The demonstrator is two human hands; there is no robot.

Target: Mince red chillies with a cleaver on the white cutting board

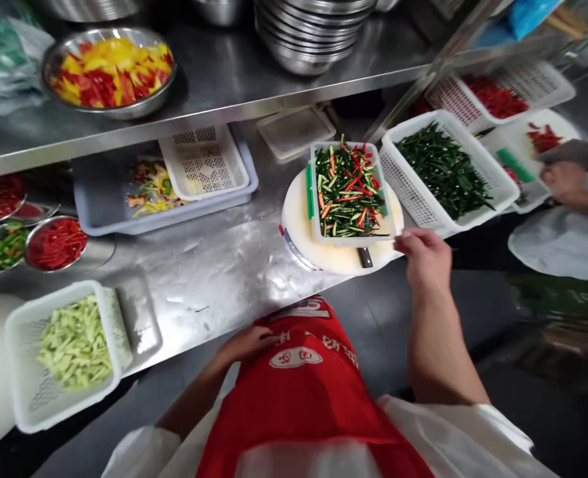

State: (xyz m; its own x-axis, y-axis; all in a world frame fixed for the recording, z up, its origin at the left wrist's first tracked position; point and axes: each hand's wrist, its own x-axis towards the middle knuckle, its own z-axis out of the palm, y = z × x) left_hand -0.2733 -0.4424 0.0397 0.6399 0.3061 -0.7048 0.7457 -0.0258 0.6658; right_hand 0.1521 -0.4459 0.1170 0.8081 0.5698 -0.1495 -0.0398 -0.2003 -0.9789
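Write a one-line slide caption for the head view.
Right hand at the edge of a round cutting board carrying a tray of mixed chilli strips; left hand rests on the red apron.

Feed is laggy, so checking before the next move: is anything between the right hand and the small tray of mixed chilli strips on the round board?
Nothing visible. The right hand is at the near right corner of the mixed chilli tray on the round cutting board. A dark knife handle pokes out beneath the tray, left of the hand.

shiny scratched steel counter (214, 265); matt white plastic basket (503, 189); red cloth apron (303, 398).
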